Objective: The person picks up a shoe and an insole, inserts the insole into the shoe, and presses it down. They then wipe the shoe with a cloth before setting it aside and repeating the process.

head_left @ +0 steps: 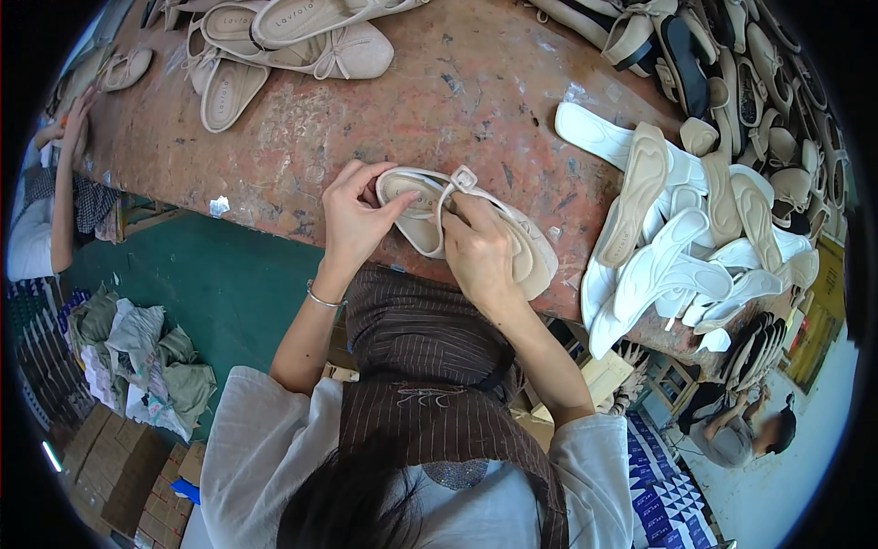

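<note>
1. Table: reddish-brown top, worn and flecked with paint; curves across the upper view.
2. Shoe heap: many pieces, beige and dark, crowded at the table's far right.
3. Apron: dark brown, pinstriped, worn by the person over a pale short-sleeved top, just below the table edge.
4. Insole pile: white and beige pieces, loosely overlapped, right of the hands, near the shoe heap.
5. Cloth bundle: grey-green and white, crumpled, lower left, beyond the green floor.
6. Shoe group: beige, some with bows, partly stacked on the table, upper left of the hands.
7. Beige shoe: one, in both hands at the near table edge; heel end to the left, opening upward. A rounded beige pad shows beside the right hand; whether it lies inside the shoe is unclear.
8. Left hand: clamped on the heel end, thumb inside, fingers around the outer rim.
9. Right hand: closed on the shoe's middle, fingers bent into the opening beside the strap.
10. Bracelet: silver-toned, on the left wrist.
</note>
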Demonstrator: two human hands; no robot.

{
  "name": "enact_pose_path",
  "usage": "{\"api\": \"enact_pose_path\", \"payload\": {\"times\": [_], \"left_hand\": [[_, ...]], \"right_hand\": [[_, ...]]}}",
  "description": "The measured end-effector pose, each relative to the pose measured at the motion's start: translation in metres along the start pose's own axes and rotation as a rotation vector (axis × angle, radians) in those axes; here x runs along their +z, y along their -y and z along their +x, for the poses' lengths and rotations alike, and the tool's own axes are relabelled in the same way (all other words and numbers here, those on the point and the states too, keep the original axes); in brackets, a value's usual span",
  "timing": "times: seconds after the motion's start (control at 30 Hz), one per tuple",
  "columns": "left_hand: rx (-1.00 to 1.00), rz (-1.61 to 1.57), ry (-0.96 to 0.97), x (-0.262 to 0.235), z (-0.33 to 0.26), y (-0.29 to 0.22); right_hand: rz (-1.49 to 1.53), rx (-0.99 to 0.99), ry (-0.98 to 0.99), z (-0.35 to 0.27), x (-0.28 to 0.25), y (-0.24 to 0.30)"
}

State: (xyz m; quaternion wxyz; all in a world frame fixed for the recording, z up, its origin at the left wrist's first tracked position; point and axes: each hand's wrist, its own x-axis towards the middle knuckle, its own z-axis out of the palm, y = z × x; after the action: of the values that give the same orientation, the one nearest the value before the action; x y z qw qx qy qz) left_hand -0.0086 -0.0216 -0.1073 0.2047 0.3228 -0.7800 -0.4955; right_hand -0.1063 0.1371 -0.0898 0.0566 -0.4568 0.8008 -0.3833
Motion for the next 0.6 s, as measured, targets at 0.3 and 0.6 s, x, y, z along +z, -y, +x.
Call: {"api": "enact_pose_path", "payload": {"times": [0.3,0.6], "left_hand": [[-0.261,-0.161,0.003,0.003,0.01,0.003],[-0.266,-0.035,0.047,0.001,0.011,-0.01]], "right_hand": [[-0.057,-0.262,0.388,0.007,-0.005,-0.007],[-0.391,-0.082,0.29,-0.009,-0.032,0.019]]}}
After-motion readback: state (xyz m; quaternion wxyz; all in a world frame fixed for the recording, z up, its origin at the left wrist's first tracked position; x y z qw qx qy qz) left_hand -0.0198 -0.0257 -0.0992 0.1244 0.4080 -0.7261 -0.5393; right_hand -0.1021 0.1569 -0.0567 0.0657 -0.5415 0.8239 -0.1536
